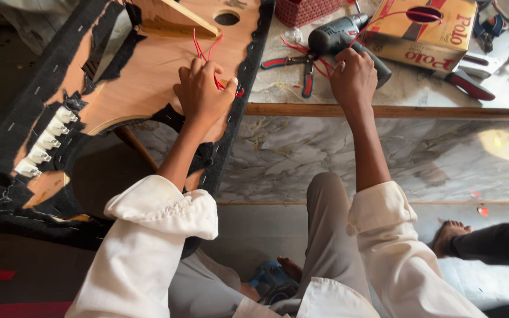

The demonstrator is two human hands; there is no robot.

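Head view: red wires pinched, drill gripped

Left hand (202, 94) has its fingers clamped on thin red wires (204, 50), limp and light, rising away over the plywood panel (160, 59). Right hand (353, 76) wraps the drill (340, 36) handle; heavy, rigid, lying on the bench (407, 88), nose pointing left.

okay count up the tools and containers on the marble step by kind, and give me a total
Power drill, under the right hand: 1
Pliers with red and blue handles: 1
Cardboard box: 1
Red woven basket, partly cut off by the frame edge: 1
Total: 4
The left hand holds red wires on the wooden panel, not counted.
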